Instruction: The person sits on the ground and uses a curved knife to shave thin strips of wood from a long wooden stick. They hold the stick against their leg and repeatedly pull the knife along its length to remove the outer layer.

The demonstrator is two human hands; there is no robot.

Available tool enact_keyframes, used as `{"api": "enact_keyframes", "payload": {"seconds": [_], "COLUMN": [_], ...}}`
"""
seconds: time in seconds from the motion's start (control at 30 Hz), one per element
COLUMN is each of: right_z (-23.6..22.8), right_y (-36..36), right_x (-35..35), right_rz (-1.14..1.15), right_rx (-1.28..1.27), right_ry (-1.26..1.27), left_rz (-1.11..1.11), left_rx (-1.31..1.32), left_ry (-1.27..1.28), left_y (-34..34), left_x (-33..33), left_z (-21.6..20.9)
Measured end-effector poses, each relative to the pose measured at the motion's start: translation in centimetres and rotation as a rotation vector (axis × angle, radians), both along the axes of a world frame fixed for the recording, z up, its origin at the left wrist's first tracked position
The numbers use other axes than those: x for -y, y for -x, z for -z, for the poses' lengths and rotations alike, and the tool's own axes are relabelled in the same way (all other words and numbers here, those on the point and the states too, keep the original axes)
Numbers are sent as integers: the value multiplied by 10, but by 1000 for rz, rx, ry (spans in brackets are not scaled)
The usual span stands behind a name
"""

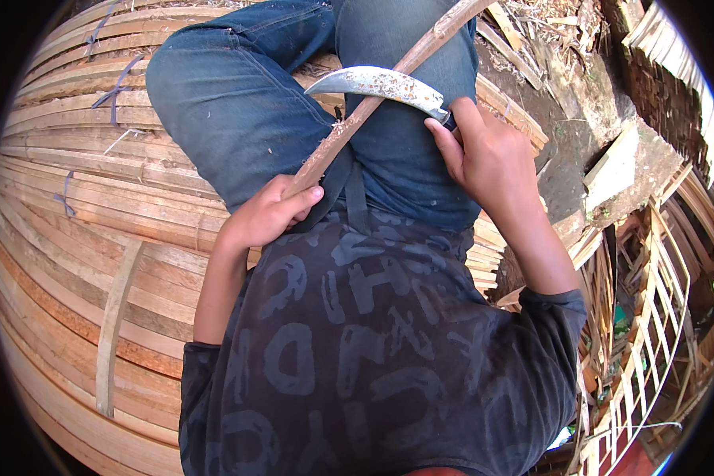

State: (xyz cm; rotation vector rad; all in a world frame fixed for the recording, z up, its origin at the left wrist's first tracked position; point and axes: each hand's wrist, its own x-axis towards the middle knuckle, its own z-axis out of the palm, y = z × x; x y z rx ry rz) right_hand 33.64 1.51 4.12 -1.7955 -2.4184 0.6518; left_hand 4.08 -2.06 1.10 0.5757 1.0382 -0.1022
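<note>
Beside wooden slats, the right hand holds a knife, apparently palm-down.

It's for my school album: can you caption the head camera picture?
Left hand grips a wooden stick while the right hand holds a curved, brown-spotted knife across it.

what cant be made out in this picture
All in the head view:
- Curved knife: most of its handle is hidden inside the right hand.
- Stick: its far end is cut off by the top edge; its near end is covered by the left hand.
- Wooden strips: their left ends are lost at the dark fisheye rim.
</note>
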Motion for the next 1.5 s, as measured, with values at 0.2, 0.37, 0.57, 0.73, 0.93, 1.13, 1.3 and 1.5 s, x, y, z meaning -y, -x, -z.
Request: {"api": "enact_keyframes", "payload": {"seconds": [0.2,0.37,0.57,0.73,0.93,1.13,1.3,1.5], "right_z": [4,-2,5,3,-3,-2,6,0], "right_y": [-54,-32,-11,-63,-39,-53,-78,-49], "right_x": [-19,-12,-4,-40,-26,-41,-48,-32], "right_rz": [248,181,75,156,189,5,95,169], "right_rx": [179,114,49,264,128,216,289,155], "right_ry": [-213,-109,-85,-263,-115,-226,-187,-116], "left_rz": [1,16,9,23,34,35,53,-16], "left_rx": [41,37,24,36,57,30,22,82], "left_ry": [-45,76,2,-66,-16,-68,-78,94], "left_y": [-8,-4,-9,-12,-9,-13,-18,-11], "left_x": [-5,-4,-6,-7,-7,-5,-14,-7], "left_z": [-2,5,1,-3,7,-3,-5,7]}}
